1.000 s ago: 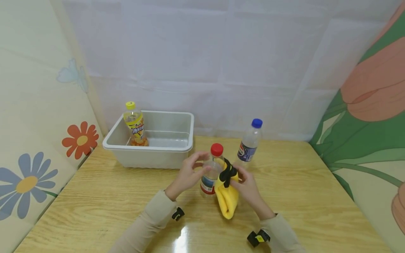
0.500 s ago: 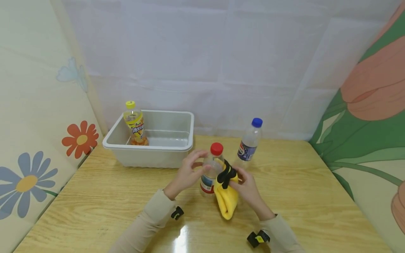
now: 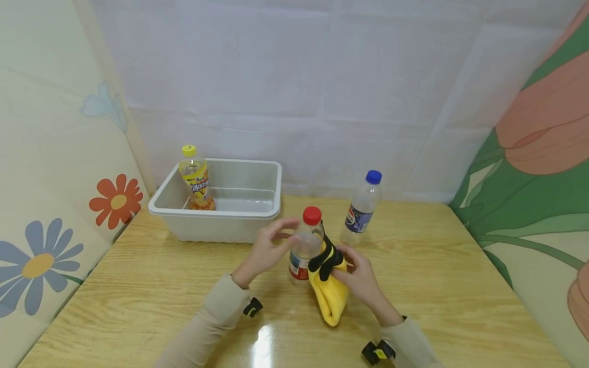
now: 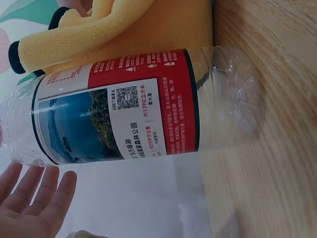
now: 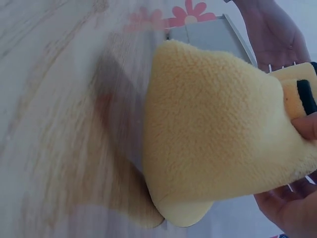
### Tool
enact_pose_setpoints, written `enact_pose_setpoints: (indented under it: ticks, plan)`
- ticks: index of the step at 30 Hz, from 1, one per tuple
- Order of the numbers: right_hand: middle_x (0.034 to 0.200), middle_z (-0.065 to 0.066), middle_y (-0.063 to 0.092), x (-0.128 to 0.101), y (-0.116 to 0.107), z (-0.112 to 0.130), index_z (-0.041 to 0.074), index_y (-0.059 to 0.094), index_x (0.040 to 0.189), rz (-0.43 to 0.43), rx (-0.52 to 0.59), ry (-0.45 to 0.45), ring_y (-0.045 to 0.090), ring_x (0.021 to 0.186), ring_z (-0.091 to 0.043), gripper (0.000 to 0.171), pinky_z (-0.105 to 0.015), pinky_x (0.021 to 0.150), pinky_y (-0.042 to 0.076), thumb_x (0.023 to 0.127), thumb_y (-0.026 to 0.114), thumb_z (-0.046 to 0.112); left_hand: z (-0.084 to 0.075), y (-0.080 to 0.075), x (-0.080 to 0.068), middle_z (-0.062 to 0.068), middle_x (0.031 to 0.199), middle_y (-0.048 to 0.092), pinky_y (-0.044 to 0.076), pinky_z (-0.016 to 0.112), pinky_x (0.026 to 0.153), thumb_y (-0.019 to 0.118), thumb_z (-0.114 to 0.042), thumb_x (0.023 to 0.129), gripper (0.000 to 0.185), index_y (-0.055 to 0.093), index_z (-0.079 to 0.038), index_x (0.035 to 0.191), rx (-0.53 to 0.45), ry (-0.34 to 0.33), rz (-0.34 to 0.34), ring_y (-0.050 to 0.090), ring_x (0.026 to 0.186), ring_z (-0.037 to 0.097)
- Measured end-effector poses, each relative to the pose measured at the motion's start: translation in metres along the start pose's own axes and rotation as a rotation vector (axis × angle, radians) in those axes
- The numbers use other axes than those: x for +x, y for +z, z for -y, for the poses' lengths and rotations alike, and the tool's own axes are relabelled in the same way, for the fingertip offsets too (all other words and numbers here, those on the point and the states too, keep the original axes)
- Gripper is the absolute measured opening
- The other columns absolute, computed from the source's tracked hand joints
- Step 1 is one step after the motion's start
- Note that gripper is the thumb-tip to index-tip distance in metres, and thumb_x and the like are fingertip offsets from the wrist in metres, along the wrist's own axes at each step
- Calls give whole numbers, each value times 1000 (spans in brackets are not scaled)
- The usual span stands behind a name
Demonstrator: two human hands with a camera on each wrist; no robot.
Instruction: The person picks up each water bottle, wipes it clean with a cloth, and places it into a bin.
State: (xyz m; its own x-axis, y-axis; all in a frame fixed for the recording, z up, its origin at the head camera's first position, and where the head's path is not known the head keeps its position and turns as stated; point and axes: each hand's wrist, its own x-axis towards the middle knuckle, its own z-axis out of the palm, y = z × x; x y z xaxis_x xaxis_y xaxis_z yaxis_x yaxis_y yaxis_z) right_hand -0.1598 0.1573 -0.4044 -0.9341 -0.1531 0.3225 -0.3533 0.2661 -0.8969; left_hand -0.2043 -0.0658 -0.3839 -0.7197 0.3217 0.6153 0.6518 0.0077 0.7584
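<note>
A clear plastic bottle [image 3: 303, 250] with a red cap and a red-and-blue label stands upright on the tabletop [image 3: 152, 286]. A folded yellow cloth [image 3: 329, 286] with black trim presses against its right side.

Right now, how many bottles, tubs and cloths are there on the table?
Bottles: 3, red-capped bottle, blue-capped bottle, yellow-capped bottle standing in the tub
Tubs: 1, white tub
Cloths: 1, yellow cloth gripped by the right hand
Total: 5
</note>
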Motion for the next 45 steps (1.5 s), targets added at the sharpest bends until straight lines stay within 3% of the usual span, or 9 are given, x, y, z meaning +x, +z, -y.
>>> enact_pose_setpoints:
  ticks: [6, 11, 15, 19, 22, 29, 33, 40, 45]
  plan:
    - [106, -20, 61, -2, -1, 1, -6, 58, 108, 7, -26, -21, 56, 96, -11, 39, -24, 76, 51, 71, 67, -11, 0, -2, -2, 27, 116, 55, 51, 33, 84, 57, 9, 84, 33, 51, 12, 116, 27, 25, 10, 55, 103, 37]
    - [106, -18, 61, -4, -2, 0, -5, 59, 107, 4, -50, -31, 56, 96, -10, 38, -24, 75, 51, 70, 67, -10, -1, 0, -3, 30, 118, 52, 52, 35, 82, 55, 12, 84, 34, 49, 15, 117, 29, 47, 19, 53, 104, 39]
    - [106, -17, 61, -4, -3, -1, -4, 59, 106, -1, -58, -41, 57, 96, -11, 38, -25, 75, 51, 70, 68, -10, -15, 1, -3, 32, 118, 50, 53, 40, 79, 58, 14, 80, 40, 46, 18, 118, 27, 43, 26, 51, 103, 43]
    - [106, -17, 62, -6, -3, 1, -4, 60, 107, 11, -59, -35, 57, 96, -13, 38, -25, 76, 51, 70, 69, -9, -34, 3, -1, 32, 115, 48, 52, 46, 81, 63, 13, 76, 46, 45, 18, 118, 57, 14, 29, 49, 102, 43]
    - [108, -17, 61, -8, -3, 2, -4, 59, 108, 28, -63, -30, 56, 98, -16, 38, -26, 78, 50, 71, 68, -7, -38, 4, 0, 31, 114, 49, 50, 47, 83, 65, 11, 75, 48, 46, 18, 119, 75, -16, 24, 49, 102, 41]
    - [109, -20, 60, -8, -8, 6, -6, 58, 110, -12, -85, -66, 55, 98, -11, 40, -24, 79, 50, 71, 67, -10, -39, 5, 0, 31, 114, 49, 50, 45, 84, 64, 11, 75, 49, 45, 17, 120, 94, -28, 29, 49, 103, 41]
    - [110, -26, 58, -4, -12, 11, -11, 56, 110, -50, -50, -135, 53, 98, -2, 41, -21, 79, 49, 70, 65, -14, -41, 6, 0, 30, 115, 50, 50, 44, 84, 65, 10, 76, 52, 43, 15, 123, 104, -40, 31, 50, 104, 40]
    - [108, -29, 56, 7, -15, 22, -15, 54, 109, -94, 10, -222, 55, 94, -1, 42, -17, 75, 50, 69, 64, -17, -42, 6, -1, 29, 117, 51, 49, 46, 86, 65, 7, 78, 49, 43, 15, 121, 74, -102, 38, 50, 106, 39]
    - [107, -7, 60, 12, -16, 25, -14, 54, 108, -109, 47, -209, 56, 91, -4, 40, -17, 74, 51, 69, 63, -18, -41, 5, 0, 28, 115, 52, 48, 47, 87, 65, 7, 78, 46, 44, 14, 119, 53, -134, 43, 50, 107, 38]
